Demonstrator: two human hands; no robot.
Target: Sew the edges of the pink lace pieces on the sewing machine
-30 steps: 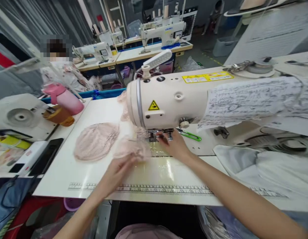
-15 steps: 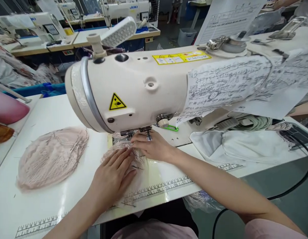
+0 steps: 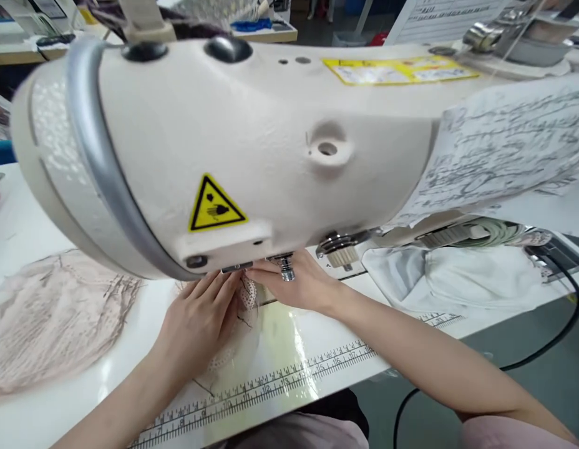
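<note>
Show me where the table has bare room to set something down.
Bare table lies between the pink fabric pile and the left hand, and on the glossy patch between the forearms, bordered by the ruler. Crowded under the machine head, where the right hand meets the left at the lace piece.

Just one head cam, worn up top and tilted forward-down, super close: the sewing machine head (image 3: 252, 137) looms right above the fingers (image 3: 219, 290) (table (image 3: 144, 308) edge runs below them).
</note>
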